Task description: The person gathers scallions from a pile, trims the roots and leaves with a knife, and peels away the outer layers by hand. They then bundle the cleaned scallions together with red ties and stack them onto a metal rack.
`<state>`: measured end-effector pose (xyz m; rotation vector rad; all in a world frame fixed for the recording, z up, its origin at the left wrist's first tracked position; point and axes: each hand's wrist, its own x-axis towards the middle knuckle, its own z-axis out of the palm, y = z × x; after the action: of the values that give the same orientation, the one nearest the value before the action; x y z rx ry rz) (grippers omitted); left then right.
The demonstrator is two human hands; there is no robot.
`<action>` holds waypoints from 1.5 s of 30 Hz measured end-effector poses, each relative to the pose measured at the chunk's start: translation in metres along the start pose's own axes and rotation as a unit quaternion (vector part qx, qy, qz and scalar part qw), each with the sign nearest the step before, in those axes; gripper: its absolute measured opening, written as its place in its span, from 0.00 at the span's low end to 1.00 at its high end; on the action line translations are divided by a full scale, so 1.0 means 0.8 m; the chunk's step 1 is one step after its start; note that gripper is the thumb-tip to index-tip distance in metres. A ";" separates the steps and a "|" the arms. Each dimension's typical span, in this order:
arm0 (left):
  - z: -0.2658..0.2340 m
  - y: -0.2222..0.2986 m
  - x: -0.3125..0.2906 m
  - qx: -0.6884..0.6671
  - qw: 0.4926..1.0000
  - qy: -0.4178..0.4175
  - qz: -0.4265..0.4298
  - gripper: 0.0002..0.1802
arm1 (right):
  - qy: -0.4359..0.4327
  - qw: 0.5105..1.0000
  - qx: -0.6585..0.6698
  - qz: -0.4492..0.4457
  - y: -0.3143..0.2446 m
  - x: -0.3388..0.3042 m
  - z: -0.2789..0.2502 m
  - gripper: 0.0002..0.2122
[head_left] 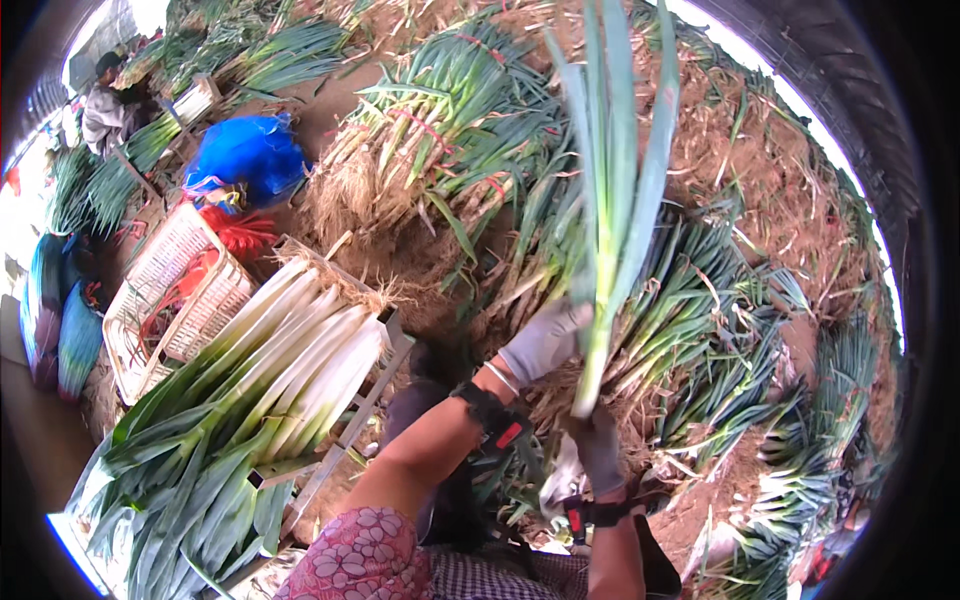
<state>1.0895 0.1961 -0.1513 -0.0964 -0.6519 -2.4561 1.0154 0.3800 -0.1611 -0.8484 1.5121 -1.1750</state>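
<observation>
A long leek [604,270] stands nearly upright before me, its green leaves fanning past the top of the view. My right hand [597,452], in a dark, soiled glove, is closed round its pale lower end. Higher up, my left hand [543,342], in a pale grey glove, presses closed fingers against the side of the stalk; the fingertips are slightly blurred. To my left, a thick stack of cleaned leeks [320,345] lies on a metal-framed stand [372,400], white ends pointing away and leaves hanging toward me.
A cream plastic basket [152,262] with red ties [237,235] stands left, beside a blue bag [248,158]. Tied leek bundles [440,130] lie ahead on soil; loose leeks [690,310] are heaped at right. Another person [108,112] sits far left.
</observation>
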 end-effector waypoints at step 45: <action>-0.103 -0.073 0.038 0.230 0.856 0.450 -0.107 0.05 | 0.178 0.978 0.012 0.109 -0.017 -0.147 0.037 0.07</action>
<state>1.0378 0.1823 -0.2427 1.2875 -0.7896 -2.1033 1.0735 0.4773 -0.1155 -0.4540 1.8245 -1.2209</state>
